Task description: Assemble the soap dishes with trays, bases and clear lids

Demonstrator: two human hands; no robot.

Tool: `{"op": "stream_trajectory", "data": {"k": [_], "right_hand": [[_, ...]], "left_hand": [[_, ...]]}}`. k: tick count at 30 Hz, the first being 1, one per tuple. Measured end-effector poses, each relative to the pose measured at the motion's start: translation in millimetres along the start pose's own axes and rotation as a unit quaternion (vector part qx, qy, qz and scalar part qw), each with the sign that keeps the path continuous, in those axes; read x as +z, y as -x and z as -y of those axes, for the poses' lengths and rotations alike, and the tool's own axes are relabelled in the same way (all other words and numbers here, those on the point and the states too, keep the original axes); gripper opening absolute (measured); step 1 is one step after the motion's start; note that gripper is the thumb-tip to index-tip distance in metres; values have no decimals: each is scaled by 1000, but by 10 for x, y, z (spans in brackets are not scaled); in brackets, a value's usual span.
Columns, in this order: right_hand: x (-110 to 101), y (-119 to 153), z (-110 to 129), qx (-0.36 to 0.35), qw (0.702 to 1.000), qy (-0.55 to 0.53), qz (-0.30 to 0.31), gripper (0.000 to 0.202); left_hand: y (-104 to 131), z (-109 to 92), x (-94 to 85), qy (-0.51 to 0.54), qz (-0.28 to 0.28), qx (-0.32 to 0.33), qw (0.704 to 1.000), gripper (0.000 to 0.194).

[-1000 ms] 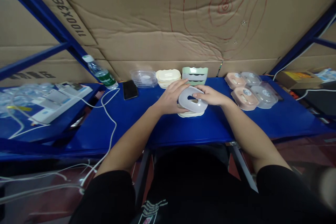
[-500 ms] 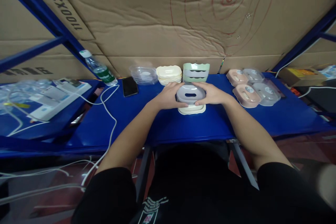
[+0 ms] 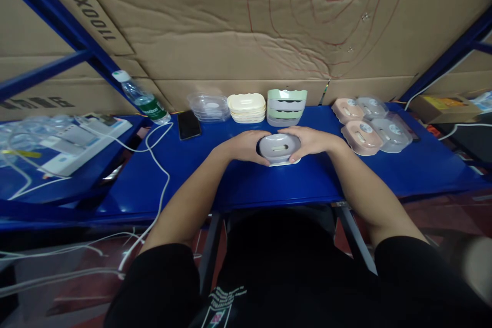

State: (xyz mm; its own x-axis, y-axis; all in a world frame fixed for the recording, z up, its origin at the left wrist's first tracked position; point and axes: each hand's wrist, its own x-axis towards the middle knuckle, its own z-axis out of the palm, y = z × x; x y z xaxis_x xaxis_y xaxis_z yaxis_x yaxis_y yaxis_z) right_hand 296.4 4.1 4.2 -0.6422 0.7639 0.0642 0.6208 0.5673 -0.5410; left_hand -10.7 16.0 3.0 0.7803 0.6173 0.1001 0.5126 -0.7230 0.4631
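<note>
A grey oval dish (image 3: 274, 148) with a slot in its bottom is held between my two hands near the middle of the blue table. My left hand (image 3: 248, 147) grips its left side, and my right hand (image 3: 307, 142) grips its right side. Under the dish a pale cream piece (image 3: 286, 163) shows only as a thin rim. Behind my hands stand a stack of green and grey dishes (image 3: 286, 102), a stack of cream dishes (image 3: 246, 107) and a stack of clear lids (image 3: 208, 107).
Pink dishes (image 3: 361, 138) and grey dishes (image 3: 391, 135) under clear lids sit at the right. A phone (image 3: 189, 125), a water bottle (image 3: 144, 99) and a white cable (image 3: 166, 184) lie or stand at the left. Cardboard (image 3: 211, 51) rises behind the blue table (image 3: 246, 187).
Both hands have brought the grey dish down and nearer, onto the cream piece, which now shows through the slot and at the front edge.
</note>
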Motion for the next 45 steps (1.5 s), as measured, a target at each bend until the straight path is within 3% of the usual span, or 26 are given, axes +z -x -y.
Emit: {"op": "stream_trajectory", "data": {"k": [8, 15, 20, 25, 36, 45], "right_hand": [[-1, -1, -45, 12, 999, -10, 42, 119], [-34, 32, 4, 4, 998, 0, 59, 125], [55, -3, -45, -22, 999, 0, 49, 129], [128, -33, -130, -33, 999, 6, 14, 129], [116, -66, -64, 1, 1000, -4, 15, 132], [116, -68, -80, 16, 999, -5, 42, 142]], "left_hand": [[-12, -48, -33, 19, 39, -16, 999, 96], [-16, -32, -4, 33, 28, -16, 999, 106], [-11, -15, -8, 27, 34, -21, 999, 108], [-8, 28, -22, 35, 25, -22, 999, 105], [18, -44, -79, 65, 18, -17, 998, 95], [8, 54, -34, 109, 19, 14, 994, 96]]}}
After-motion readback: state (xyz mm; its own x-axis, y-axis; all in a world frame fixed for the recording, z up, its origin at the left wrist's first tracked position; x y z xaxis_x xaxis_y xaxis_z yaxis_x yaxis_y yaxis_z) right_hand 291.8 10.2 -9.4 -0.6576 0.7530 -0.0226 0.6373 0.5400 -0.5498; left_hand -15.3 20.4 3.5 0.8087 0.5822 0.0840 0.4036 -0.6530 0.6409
